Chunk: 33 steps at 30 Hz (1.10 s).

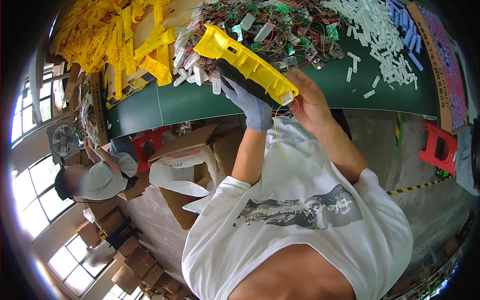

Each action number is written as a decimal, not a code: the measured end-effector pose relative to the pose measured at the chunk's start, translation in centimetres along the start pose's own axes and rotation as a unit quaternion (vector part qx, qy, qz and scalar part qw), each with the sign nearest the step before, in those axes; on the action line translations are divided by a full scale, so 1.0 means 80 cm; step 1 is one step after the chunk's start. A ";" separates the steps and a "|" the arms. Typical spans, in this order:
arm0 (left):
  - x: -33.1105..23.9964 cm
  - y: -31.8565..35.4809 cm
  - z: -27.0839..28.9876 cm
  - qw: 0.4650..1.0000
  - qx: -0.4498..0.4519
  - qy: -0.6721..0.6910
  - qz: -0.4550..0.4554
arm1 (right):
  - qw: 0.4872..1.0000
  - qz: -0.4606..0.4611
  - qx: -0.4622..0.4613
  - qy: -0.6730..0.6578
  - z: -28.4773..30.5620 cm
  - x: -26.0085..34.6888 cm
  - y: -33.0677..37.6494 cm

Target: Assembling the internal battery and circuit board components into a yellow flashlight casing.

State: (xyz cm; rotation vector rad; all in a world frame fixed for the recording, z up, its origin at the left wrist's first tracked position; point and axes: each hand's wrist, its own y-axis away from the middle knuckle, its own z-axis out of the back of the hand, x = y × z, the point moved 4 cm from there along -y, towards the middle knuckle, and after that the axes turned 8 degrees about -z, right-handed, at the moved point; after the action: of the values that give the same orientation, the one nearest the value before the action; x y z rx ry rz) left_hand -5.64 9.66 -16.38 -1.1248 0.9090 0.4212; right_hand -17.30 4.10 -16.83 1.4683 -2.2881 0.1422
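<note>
A long yellow plastic shell [245,60] is held up slantwise over the near edge of the table, its ribbed hollow side showing. My left hand [245,95], in a grey and black glove, grips it from below along the middle. At the shell's lower right end sits a small white piece [287,98]; a red wire and a dangling yellow wire [278,135] show beside it. My bare right hand [311,97] is closed around that end, fingertips against the shell; its fingers partly hide what lies between them.
On the green table [180,102] lie piles of yellow shells [95,40], wired circuit boards [300,35] and small white parts [385,45]. Blue cylinders [410,35] and a carton [435,65] are at right. Below are a cardboard box [175,200], a red stool [437,145] and another person [107,175].
</note>
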 end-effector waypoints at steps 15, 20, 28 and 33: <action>0.004 0.011 0.044 0.953 -0.181 0.180 0.164 | 0.563 0.186 0.070 0.802 0.016 -0.066 0.054; 0.022 0.036 0.117 0.982 -0.105 -0.140 -0.078 | 0.495 0.045 0.030 0.867 0.090 -0.070 0.055; 0.039 0.043 0.196 0.941 -0.203 0.187 0.194 | 0.572 -0.076 0.034 0.816 0.087 -0.101 0.001; 0.025 0.065 0.305 0.899 -0.353 0.167 0.199 | 0.595 -0.090 0.157 0.783 0.027 -0.180 -0.051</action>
State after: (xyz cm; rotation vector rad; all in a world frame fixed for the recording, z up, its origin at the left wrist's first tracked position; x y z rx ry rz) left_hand 1.81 33.49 -17.64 -1.7109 1.3518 0.9685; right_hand -9.18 13.82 -25.06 0.8519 -0.6049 1.2398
